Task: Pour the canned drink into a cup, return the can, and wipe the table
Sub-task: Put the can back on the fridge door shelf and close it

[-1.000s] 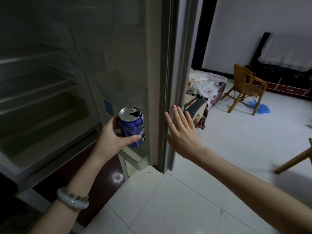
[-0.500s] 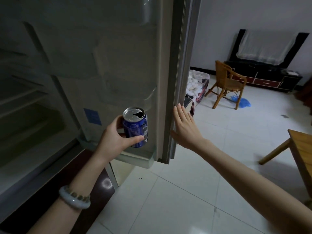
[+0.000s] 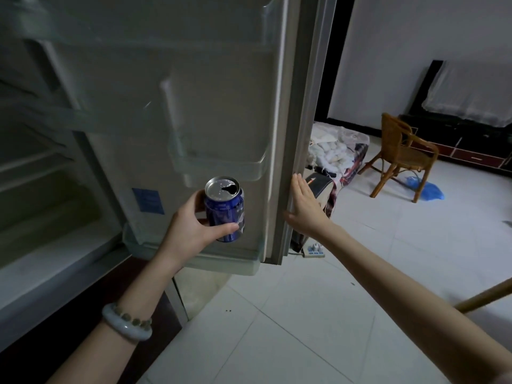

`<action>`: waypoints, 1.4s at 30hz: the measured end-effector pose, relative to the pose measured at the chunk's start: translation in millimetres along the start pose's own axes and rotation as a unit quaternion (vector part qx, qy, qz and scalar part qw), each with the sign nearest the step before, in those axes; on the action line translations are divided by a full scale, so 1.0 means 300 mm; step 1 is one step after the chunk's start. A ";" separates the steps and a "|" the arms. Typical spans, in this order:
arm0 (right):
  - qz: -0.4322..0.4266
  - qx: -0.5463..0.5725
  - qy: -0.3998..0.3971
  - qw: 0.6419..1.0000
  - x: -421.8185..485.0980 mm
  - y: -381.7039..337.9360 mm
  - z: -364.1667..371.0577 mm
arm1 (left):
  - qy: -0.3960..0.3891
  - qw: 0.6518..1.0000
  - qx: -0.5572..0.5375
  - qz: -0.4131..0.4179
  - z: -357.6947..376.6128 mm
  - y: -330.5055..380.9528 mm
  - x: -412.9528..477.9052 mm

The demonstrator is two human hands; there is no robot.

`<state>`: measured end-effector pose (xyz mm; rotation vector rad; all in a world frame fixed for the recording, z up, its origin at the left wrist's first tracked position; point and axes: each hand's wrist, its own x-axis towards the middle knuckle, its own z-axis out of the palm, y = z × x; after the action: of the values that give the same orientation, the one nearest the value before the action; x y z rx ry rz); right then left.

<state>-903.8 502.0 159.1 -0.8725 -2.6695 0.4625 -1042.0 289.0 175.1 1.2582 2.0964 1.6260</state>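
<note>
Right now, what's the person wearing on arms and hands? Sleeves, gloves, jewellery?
No gloves or sleeves in view: both forearms are bare. The left hand has a smooth, pale, rounded bangle at the wrist, with a beaded bracelet of small brownish beads right beside it. The right hand and its wrist carry nothing. No rings show on either hand.

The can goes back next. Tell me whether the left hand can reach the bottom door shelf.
Probably yes: the left hand, gripping the can, is just above the bottom door shelf, with nothing between.
</note>
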 end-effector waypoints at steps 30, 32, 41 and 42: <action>-0.010 0.139 -0.044 0.989 0.571 0.176 0.042 | 0.051 0.996 0.034 -0.061 0.076 -0.069 0.371; -0.006 0.142 -0.038 0.989 0.610 0.183 0.051 | 0.044 0.997 0.030 -0.059 0.070 -0.075 0.400; -0.001 0.168 -0.034 0.985 0.684 0.188 0.068 | 0.043 0.997 0.031 -0.057 0.077 -0.100 0.482; -0.005 0.164 -0.033 0.986 0.685 0.193 0.072 | 0.047 0.997 0.032 -0.058 0.083 -0.101 0.488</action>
<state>-1040.8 666.9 153.1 -0.7536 -2.5488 0.9119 -1131.7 410.4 187.0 1.0764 2.2483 1.6095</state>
